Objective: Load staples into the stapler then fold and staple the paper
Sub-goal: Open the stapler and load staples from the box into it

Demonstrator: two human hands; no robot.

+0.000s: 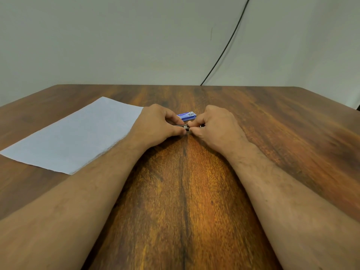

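At frame centre, the left hand (155,123) and right hand (214,127) both pinch the small stapler (185,127); loading likely wants a steady body and square staple alignment.

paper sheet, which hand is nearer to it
Left. The left hand sits at the right edge of the paper sheet, pinching the small stapler. The right hand holds the stapler's other end, farther right.

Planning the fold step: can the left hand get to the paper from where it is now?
Probably yes. The paper lies flat just beside the left hand, nothing between them. But that hand now pinches the stapler along with the right hand, so it must let go first.
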